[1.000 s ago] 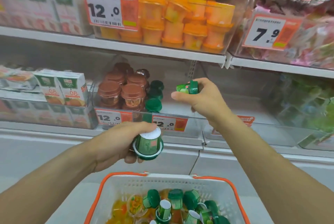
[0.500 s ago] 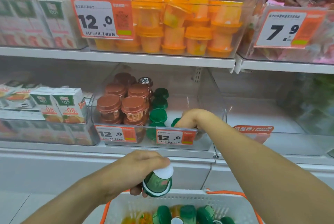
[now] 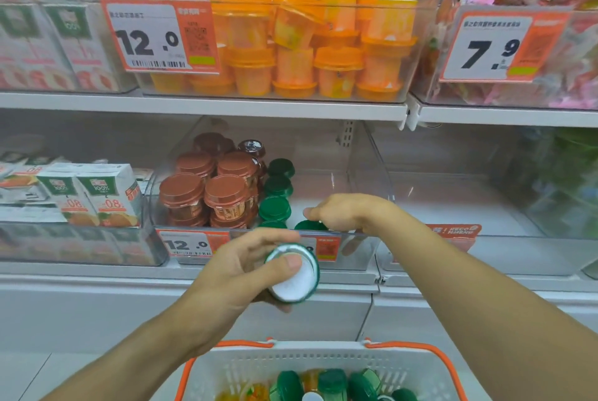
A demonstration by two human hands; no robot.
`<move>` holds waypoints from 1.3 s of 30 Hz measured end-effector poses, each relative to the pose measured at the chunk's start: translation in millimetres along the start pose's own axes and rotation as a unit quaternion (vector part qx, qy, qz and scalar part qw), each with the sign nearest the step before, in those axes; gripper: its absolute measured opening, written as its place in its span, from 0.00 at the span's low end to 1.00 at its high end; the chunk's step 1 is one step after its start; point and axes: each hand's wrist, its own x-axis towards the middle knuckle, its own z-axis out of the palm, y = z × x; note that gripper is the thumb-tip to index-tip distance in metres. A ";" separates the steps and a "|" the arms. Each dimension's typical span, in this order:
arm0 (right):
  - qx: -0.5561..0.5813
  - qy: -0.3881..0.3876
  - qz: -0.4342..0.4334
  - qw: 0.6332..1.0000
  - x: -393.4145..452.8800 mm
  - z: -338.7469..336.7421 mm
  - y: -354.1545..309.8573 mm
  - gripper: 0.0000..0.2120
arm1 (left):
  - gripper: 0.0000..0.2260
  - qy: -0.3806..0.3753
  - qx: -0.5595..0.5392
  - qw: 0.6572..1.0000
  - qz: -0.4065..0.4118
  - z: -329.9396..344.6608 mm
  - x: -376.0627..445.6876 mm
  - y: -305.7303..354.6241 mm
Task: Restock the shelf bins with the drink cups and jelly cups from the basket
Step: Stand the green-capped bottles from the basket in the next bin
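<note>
Holding one green drink cup (image 3: 293, 272) in the left grip (image 3: 239, 271), fingers curled round the wall and thumb pressed on the white base, in front of the lower shelf and above the basket (image 3: 226, 368). Hovering the right grip (image 3: 343, 211) palm down over the front of the clear bin (image 3: 362, 248), fingers loosely spread, pinching nothing that shows. Poised directly over a green-lidded cup (image 3: 310, 225) standing in the bin, though impossible to tell whether touching it. Flanked on the left by a row of green cups (image 3: 275, 206) and, beyond that, stacked brown cups (image 3: 207, 193).

Probably light, and clearly small enough to wrap with one grip. Likely a thin plastic wall with some give, so squeeze gently and avoid denting. Likely smooth and a little slippery too, hence better taken round the waist just under the lid flange, where the rim stops a slide. Best kept off the sealed top, as that seems the part most easily damaged. Set down lid up, flat on the base, just beside the cup already placed, then let go only once standing square. Otherwise liable to tip against the neighbours.

Waiting in the basket: more green cups (image 3: 333, 381) lying jumbled on their sides, plus orange jelly cups (image 3: 255, 392). Presumably softer-sided and wobblier, so worth a wider hold at the rim, bound for the upper bin of jelly cups (image 3: 291, 57).
</note>
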 end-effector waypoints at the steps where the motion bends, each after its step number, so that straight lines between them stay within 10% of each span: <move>1: -0.001 0.002 0.002 1.000 -0.6 0.6 0.8 0.22 | 0.24 0.028 -0.010 0.999 0.020 0.1 1.6 -0.2; 5: 0.040 0.001 0.010 0.999 -3.5 7.0 4.2 0.23 | 0.25 0.111 0.067 0.985 0.109 3.7 4.3 -3.4; 9: 0.054 0.239 -0.162 0.956 -16.3 1.1 2.5 0.25 | 0.26 0.172 0.333 0.888 0.267 8.7 7.1 -10.7; 14: 0.253 -0.096 -0.240 0.932 -38.5 -14.5 -5.8 0.24 | 0.28 0.172 0.448 0.793 0.375 7.8 21.5 -10.9; 22: 0.452 -0.167 -0.203 0.852 -22.4 -13.6 5.0 0.09 | 0.38 0.094 0.458 0.820 0.330 7.4 26.4 -4.4; 27: 0.525 0.049 -0.150 0.837 3.5 -14.6 2.5 0.10 | 0.36 0.108 0.538 0.796 0.254 -0.5 24.4 -16.4; 32: 0.122 0.243 -0.009 0.962 30.7 -7.4 12.0 0.14 | 0.34 0.070 0.713 0.673 0.185 -12.5 23.1 -36.8; 39: 0.056 0.225 0.032 0.972 45.4 -2.2 5.3 0.13 | 0.33 0.073 0.700 0.684 0.192 -11.3 26.3 -32.9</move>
